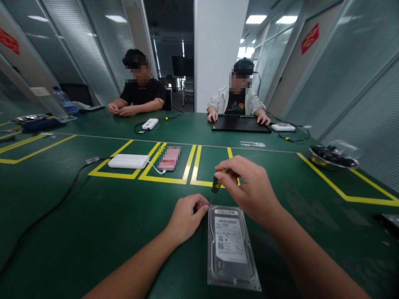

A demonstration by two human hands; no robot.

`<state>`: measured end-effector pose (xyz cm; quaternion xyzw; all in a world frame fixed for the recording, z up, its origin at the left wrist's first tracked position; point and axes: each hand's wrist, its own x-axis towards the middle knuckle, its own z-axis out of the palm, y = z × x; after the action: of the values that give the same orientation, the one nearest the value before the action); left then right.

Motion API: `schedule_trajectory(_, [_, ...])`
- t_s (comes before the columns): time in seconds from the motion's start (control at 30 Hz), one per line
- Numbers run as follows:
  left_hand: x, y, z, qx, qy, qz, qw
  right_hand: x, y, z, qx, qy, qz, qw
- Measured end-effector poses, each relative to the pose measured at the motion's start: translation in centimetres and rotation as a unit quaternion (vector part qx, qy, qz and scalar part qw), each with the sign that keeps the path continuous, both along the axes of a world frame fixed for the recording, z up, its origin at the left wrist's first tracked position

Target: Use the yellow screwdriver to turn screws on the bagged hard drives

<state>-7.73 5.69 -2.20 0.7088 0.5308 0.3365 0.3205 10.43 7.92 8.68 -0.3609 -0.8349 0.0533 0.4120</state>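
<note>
A silver hard drive (230,245) with a white label lies flat on the green table, its long side pointing away from me. My right hand (246,187) grips a screwdriver (215,185) by its black and yellow handle. The screwdriver stands nearly upright, its tip at the drive's far left corner. At that same corner my left hand (188,216) is closed, thumb and forefinger pinched together beside the tip. Whether a small part sits between those fingertips is too small to tell.
Beyond the drive lie a white power bank (128,161) and a phone (170,158) joined by a cable. A black cable (67,191) runs along the left. At right stands a bowl of dark items (333,157). Two people sit opposite, one holding a black panel (241,123).
</note>
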Motion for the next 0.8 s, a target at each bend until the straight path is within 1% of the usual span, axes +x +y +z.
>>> schedule_trajectory(0.23, [0.07, 0.05, 0.06, 0.000, 0.002, 0.002, 1.000, -0.10, -0.11, -0.05, 0.008, -0.001, 0.026, 1.000])
schedule_trajectory(0.43, [0.07, 0.11, 0.00, 0.007, 0.003, 0.000, 1.000, -0.51, -0.21, -0.35, 0.019, 0.019, 0.020, 0.999])
schedule_trajectory(0.6, [0.07, 0.00, -0.12, 0.006, 0.001, 0.002, 1.000, -0.52, -0.48, -0.21, 0.013, 0.012, 0.030, 0.999])
schedule_trajectory(0.8, [0.09, -0.09, 0.00, 0.011, -0.001, 0.003, 1.000, -0.52, -0.40, -0.20, 0.024, 0.006, 0.004, 1.000])
